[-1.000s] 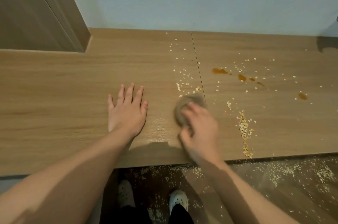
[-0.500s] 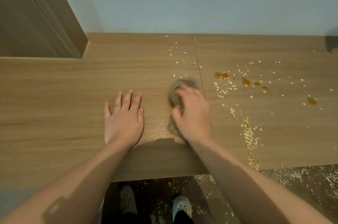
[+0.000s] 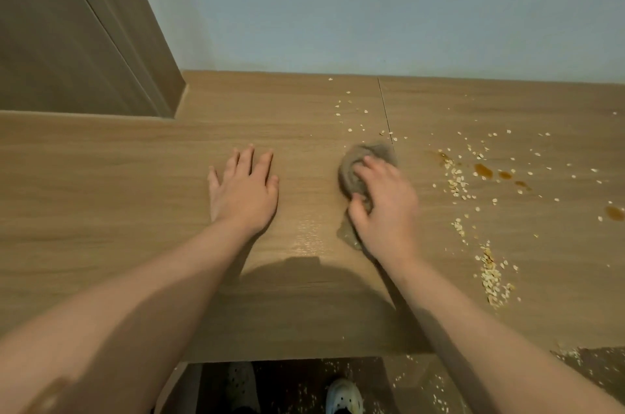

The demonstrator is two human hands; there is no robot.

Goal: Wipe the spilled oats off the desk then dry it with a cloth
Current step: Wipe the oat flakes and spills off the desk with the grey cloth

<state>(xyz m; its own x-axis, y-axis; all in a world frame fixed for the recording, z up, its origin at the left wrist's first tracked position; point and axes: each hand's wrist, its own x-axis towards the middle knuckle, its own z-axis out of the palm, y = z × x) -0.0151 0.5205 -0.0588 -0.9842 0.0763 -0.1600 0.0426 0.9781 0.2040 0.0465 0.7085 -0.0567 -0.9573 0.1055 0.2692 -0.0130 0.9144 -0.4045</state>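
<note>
Cloth (image 3: 356, 173), grey and bunched into a blurred wad, lies on the wooden desk (image 3: 101, 197) just left of the seam (image 3: 385, 109) between the two desk boards. Its long axis runs from the near edge toward the wall, with the thicker end pointing away from the person. The right hand (image 3: 385, 207) sits on top of it, fingers bent over the wad and thumb tucked against its left side. The left hand (image 3: 245, 192) rests flat on the desk well to the left, fingers straight and slightly spread. To the right of the cloth, oats (image 3: 492, 275) lie scattered and in a loose line toward the front edge, among brown drops (image 3: 483, 170). More flakes dot the far side near the seam. Below the desk edge, oats litter the floor (image 3: 575, 363) beside white shoes (image 3: 343, 396).
</note>
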